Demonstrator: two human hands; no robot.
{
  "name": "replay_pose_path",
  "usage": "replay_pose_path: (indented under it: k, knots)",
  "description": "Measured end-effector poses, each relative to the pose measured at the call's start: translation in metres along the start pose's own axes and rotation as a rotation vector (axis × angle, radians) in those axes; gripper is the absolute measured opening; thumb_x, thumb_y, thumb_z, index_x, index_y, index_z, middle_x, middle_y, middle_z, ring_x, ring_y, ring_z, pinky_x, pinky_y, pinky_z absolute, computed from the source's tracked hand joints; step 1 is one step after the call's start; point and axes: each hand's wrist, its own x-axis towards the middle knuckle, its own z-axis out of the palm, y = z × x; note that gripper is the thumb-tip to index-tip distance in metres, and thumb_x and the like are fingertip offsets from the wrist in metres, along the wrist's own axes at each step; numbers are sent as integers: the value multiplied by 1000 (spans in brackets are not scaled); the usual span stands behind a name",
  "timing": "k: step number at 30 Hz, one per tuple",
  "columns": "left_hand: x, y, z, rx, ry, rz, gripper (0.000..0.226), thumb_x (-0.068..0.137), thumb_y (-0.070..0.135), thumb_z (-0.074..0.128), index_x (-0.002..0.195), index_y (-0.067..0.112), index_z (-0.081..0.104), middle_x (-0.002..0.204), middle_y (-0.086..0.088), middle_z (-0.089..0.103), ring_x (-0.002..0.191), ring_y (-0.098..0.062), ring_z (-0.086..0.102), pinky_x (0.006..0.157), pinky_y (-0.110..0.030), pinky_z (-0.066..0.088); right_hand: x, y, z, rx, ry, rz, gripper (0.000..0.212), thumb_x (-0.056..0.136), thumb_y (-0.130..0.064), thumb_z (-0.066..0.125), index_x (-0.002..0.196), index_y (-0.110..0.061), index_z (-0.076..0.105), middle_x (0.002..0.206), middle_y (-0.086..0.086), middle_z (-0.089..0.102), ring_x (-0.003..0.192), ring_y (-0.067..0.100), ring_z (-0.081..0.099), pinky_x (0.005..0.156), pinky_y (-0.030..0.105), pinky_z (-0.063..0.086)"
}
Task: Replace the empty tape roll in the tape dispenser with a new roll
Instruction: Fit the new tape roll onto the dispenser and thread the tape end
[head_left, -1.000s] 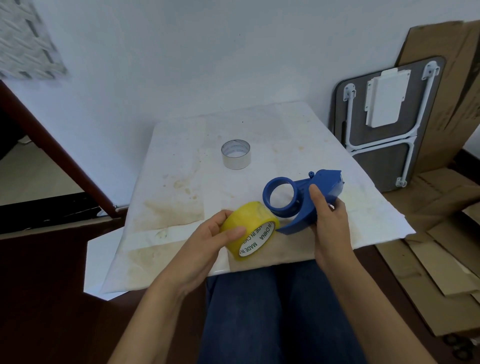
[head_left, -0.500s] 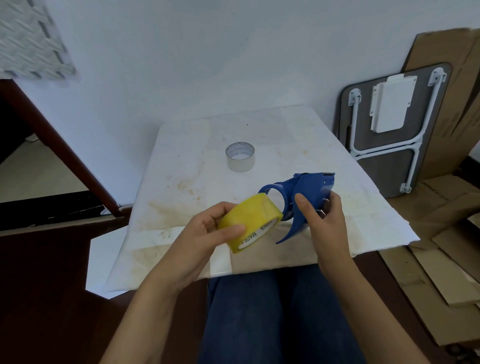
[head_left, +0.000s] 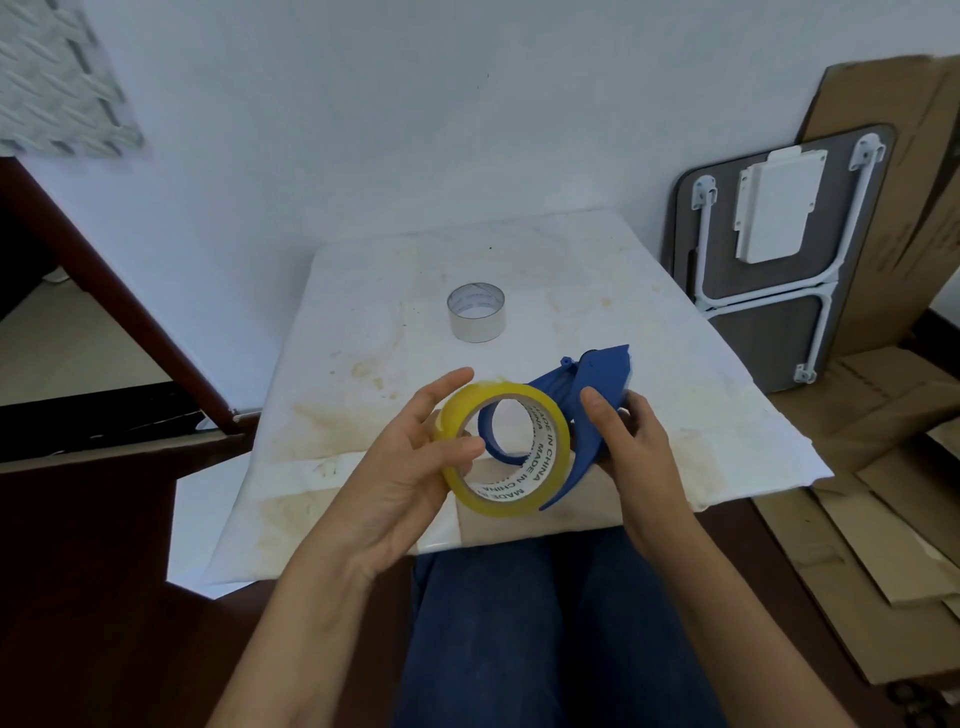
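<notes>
My left hand (head_left: 410, 467) grips a new yellow tape roll (head_left: 457, 415), its open side facing me with "MADE IN CHINA" printed inside the core. My right hand (head_left: 636, 447) holds the blue tape dispenser (head_left: 597, 379) by its body. The dispenser's round blue hub (head_left: 491, 441) shows through the roll's hole, so the roll sits around or just in front of it; I cannot tell if it is seated. Both are held just above the table's near edge. The empty grey core (head_left: 476, 313) stands upright farther back on the table.
The small table is covered by a stained white sheet (head_left: 675, 415). A folded table (head_left: 769, 260) and flattened cardboard (head_left: 883, 467) lean at the right. A dark wooden rail (head_left: 104, 291) slants at the left. My legs in blue jeans (head_left: 545, 623) are below.
My left hand has turned the yellow roll to face me and brought it right, over the dispenser's hub. My right hand has tilted the dispenser toward the roll.
</notes>
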Motion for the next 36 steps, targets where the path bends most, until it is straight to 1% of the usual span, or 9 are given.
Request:
replay_pose_path:
  k: [3,5,8,12,15,19,25,30,36]
  knots:
    - [3,-2,-3,-1,35,-4,55,76,-2,64,130,7,64,81,4,67,66,-11,53,61,-19,52,-2,-3,1,33,-22,24,66,69,-59,63,116,-14,60,108,11,70,101,30,69,88,40,58]
    - [3,-2,-2,30,52,9,49,79,2,69,129,6,66,88,4,72,75,-10,59,69,-18,54,-3,-4,1,15,-34,16,63,69,-60,61,112,-14,61,104,10,71,97,28,70,86,38,58]
    - [4,-1,3,88,120,57,48,77,17,72,124,9,68,96,3,79,88,-7,72,89,-22,55,-4,-3,3,-12,-46,0,57,67,-63,61,105,-22,62,104,7,72,99,25,70,90,41,58]
    - [6,-2,8,232,247,120,55,69,42,73,118,18,73,108,-1,80,107,-15,73,105,-34,49,-6,-2,2,-9,-75,-2,57,69,-62,62,109,-21,63,104,8,73,99,28,70,93,46,56]
    - [7,-5,12,348,302,148,54,68,52,69,115,26,74,108,5,80,109,-11,71,101,-29,49,-7,-1,3,-23,-98,-6,57,72,-61,63,113,-21,63,104,6,73,98,24,71,92,45,57]
    - [9,-8,14,373,340,164,59,67,56,66,116,24,75,105,11,80,100,0,71,89,-20,51,-6,-2,2,-20,-100,6,54,71,-59,64,110,-22,64,102,5,74,96,24,71,90,43,58]
    - [12,-14,15,335,307,98,61,67,55,71,118,22,75,117,5,78,117,-14,68,108,-35,48,-7,-2,0,5,-102,42,62,70,-58,63,114,-14,64,101,6,74,91,21,72,81,34,58]
    - [13,-18,17,308,347,104,57,65,54,73,114,25,76,112,10,79,113,-9,69,104,-31,50,-6,0,-1,19,-101,60,64,69,-58,63,116,-14,64,99,4,74,86,17,72,75,29,57]
    - [11,-20,19,411,399,153,33,81,47,71,110,33,75,108,18,78,105,3,69,94,-21,50,-4,1,0,60,-128,109,68,69,-57,64,119,-11,63,98,5,74,85,17,73,72,26,58]
